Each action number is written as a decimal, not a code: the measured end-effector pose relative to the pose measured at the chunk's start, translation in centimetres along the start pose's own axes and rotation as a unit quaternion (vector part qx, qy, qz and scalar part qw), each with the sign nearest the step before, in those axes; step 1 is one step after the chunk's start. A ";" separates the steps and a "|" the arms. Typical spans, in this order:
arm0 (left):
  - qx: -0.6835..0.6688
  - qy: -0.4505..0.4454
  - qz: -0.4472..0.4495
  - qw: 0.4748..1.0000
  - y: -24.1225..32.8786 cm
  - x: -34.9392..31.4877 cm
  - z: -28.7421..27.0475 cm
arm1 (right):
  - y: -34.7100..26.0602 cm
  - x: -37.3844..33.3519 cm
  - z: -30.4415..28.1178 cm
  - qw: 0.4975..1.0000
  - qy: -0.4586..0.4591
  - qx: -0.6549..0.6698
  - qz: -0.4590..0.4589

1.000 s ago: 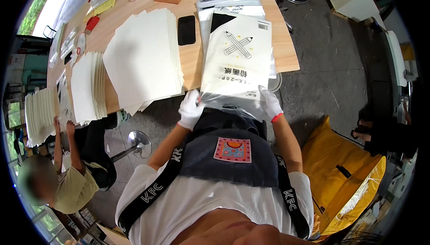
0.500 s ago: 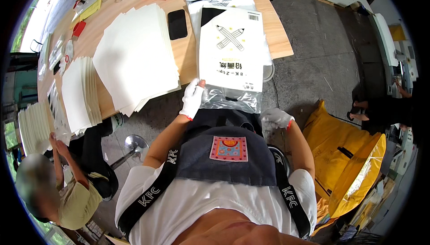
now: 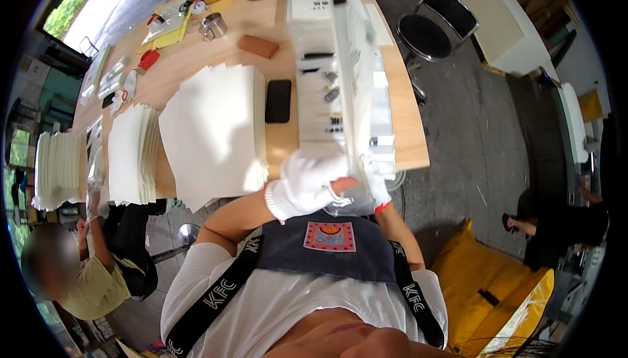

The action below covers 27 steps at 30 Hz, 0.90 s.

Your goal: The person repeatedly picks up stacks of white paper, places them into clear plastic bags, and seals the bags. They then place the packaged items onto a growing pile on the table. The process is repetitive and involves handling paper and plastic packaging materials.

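Note:
A clear plastic packet of white drawing paper (image 3: 354,89) stands nearly edge-on before me, blurred by motion, its near end hanging over my apron. My left hand (image 3: 307,182), in a white knit glove, is closed on the near left side of the packet, bare thumb tip showing. On the other side, my gloved right hand (image 3: 375,184) grips the same end; the packet covers part of its fingers. Beneath and beyond lie more packets of paper (image 3: 320,112) with a pencil print. Left of them are a black phone (image 3: 278,101) and a fanned stack of white sheets (image 3: 212,135).
Farther up the wooden table (image 3: 413,132) are a brown block (image 3: 258,46), a metal mug (image 3: 213,25) and a red tape dispenser (image 3: 149,61). A co-worker (image 3: 91,273) sits at the left. A black chair (image 3: 428,34) and a yellow bag (image 3: 484,286) stand to the right.
The packet has turned from lying face up to nearly on edge. My right hand has come up from beside the apron onto it. The view has tilted up toward the table's far end.

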State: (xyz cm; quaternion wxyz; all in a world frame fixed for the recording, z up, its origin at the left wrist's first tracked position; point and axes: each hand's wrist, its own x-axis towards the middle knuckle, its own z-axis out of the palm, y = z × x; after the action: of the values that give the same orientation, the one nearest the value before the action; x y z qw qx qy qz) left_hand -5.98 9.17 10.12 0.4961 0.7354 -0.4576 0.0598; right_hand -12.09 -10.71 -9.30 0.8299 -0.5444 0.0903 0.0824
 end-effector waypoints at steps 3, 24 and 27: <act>0.014 0.071 -0.092 0.993 -1.6 3.8 -3.3 | -7.6 9.0 -0.9 0.990 0.020 -0.012 -0.140; -0.054 0.129 -0.480 0.866 -15.3 -1.2 7.1 | -12.8 53.7 -15.3 0.968 0.112 -0.181 -0.136; -0.022 -0.022 -0.519 0.854 -16.4 -1.9 8.5 | -14.4 53.3 -16.7 0.914 0.187 -0.333 -0.138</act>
State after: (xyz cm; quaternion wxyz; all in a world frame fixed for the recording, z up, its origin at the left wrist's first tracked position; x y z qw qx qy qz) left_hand 1.86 5.20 -6.27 0.4614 0.8560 -0.0215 -0.2323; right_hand 41.99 -29.70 -15.83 0.5716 -0.8016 0.1352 -0.1111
